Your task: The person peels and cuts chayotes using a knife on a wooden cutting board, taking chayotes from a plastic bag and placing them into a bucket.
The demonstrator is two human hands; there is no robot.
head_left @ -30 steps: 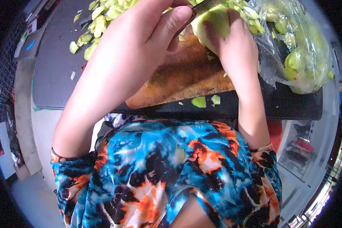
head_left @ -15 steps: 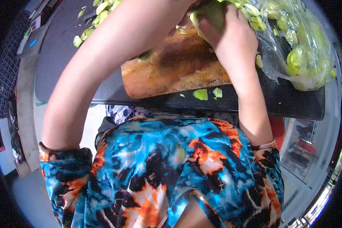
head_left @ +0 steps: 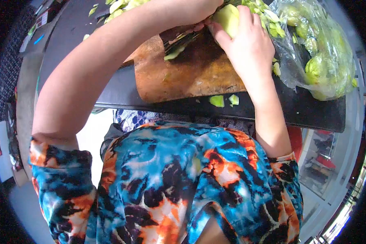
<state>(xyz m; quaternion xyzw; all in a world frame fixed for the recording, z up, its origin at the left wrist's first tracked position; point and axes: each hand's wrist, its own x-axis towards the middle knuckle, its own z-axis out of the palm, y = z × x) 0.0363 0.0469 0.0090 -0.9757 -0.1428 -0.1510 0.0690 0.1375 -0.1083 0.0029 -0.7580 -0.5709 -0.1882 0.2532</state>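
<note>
My left hand [head_left: 205, 12] is closed around a knife [head_left: 183, 37], its dark blade tilted down over the wooden cutting board [head_left: 162, 81]. A thin green slice [head_left: 175, 53] lies against or just under the blade. My right hand [head_left: 251, 42] grips a pale green vegetable [head_left: 227, 20] at the board's far right part, thumb on the near side and fingers over the top. The knife is left of the vegetable; my left forearm partly hides the handle.
Cut green pieces [head_left: 274, 26] are heaped behind and beside the board. A clear plastic bag [head_left: 290, 65] of whole green vegetables [head_left: 317, 71] lies at the right. Two green scraps [head_left: 216, 101] sit near the front edge of the black table [head_left: 313, 110].
My left elbow has swung outward, and the knife has turned from pointing up and right to lying low at the left of the vegetable. My right hand keeps its hold on the vegetable.
</note>
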